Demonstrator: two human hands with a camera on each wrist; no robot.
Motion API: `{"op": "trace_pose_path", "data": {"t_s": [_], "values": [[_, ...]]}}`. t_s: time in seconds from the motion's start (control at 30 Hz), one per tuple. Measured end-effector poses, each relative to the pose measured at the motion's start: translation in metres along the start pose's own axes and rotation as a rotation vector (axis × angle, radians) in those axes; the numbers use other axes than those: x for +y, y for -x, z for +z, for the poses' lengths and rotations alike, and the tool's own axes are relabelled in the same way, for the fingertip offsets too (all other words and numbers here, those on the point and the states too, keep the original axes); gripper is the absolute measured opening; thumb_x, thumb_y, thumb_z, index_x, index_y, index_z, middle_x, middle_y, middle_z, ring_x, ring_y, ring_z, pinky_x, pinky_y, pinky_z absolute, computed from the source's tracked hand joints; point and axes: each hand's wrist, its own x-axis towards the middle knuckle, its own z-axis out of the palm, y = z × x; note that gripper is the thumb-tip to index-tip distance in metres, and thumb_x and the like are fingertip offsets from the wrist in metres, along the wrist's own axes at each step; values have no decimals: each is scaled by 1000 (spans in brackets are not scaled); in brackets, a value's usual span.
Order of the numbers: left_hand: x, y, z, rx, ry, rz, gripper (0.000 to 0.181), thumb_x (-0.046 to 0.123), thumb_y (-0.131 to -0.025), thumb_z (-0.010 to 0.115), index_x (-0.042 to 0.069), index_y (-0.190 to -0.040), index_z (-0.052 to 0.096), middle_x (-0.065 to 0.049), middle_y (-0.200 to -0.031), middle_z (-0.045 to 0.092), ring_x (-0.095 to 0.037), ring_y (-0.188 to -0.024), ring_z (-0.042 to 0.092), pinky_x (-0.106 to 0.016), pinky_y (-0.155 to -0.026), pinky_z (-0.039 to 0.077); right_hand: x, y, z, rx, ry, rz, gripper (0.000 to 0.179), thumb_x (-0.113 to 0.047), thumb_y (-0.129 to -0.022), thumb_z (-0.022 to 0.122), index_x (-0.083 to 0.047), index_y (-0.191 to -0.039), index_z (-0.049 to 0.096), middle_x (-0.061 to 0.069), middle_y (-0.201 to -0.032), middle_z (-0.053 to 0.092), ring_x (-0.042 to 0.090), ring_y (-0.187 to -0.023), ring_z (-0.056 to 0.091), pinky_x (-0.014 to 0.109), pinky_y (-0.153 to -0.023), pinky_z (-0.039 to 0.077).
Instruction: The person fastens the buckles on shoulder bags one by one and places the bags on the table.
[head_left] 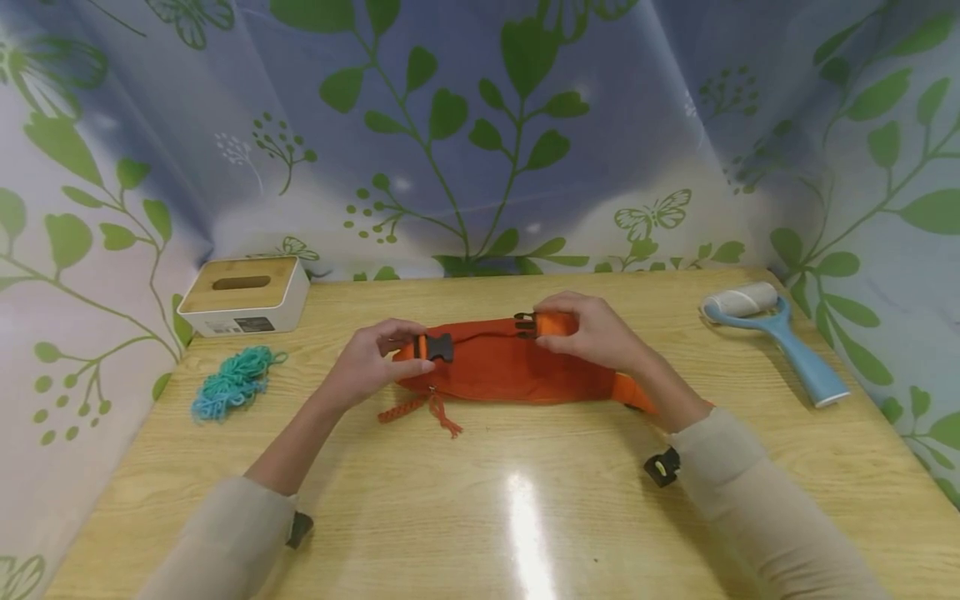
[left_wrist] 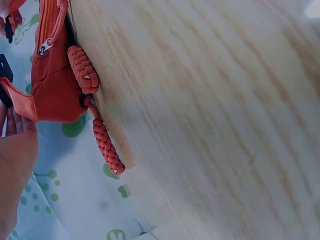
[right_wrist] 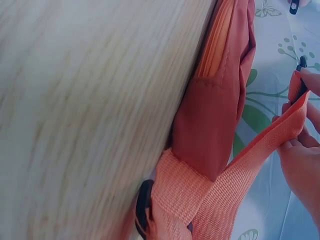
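A red-orange waist bag (head_left: 495,367) lies on the wooden table, with a braided cord pull (left_wrist: 84,70) and a second braided cord (left_wrist: 107,147) at its left end. My left hand (head_left: 367,362) pinches the black socket half of a buckle (head_left: 440,347) by its short strap, over the bag's left end. Thumb and fingers of my right hand (head_left: 592,329) pinch the pronged buckle half (head_left: 525,325) and its orange webbing strap (right_wrist: 260,145). The two buckle halves face each other with a gap between them, above the bag.
A white tissue box with a wooden lid (head_left: 240,293) stands at the back left. In front of it lies a bundle of teal yarn (head_left: 234,383). A blue-handled lint roller (head_left: 795,342) lies at the right. Behind the table hangs a leaf-patterned curtain (head_left: 480,167).
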Motion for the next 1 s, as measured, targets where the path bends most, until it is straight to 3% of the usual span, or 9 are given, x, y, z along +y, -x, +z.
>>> {"op": "trace_pose_path", "data": {"t_s": [0.37,0.77,1.0], "values": [[0,-1,1,-9,-17,-20,50,21,-84,86,6,-128,67,-12,-129,63,-31,-124,60,-44,-98,51,-4,-2,5,-35,-30,-32,52,-22,-88,82,-3,-134,65,13,-136,61,33,-131,51,53,-106,43],[-1,-2,2,-16,19,4,48,15,-85,85,2,-127,66,-14,-120,65,-31,-114,64,-28,-83,56,-11,-7,13,-64,-56,-38,51,-23,-87,83,-6,-133,67,9,-133,63,29,-128,53,48,-102,47],[-1,-2,2,-22,13,9,48,17,-86,84,3,-128,66,-13,-124,64,-31,-119,62,-32,-87,56,-16,-10,17,-89,-71,-36,50,-23,-87,83,-7,-131,68,7,-131,64,25,-117,58,40,-85,51]]}}
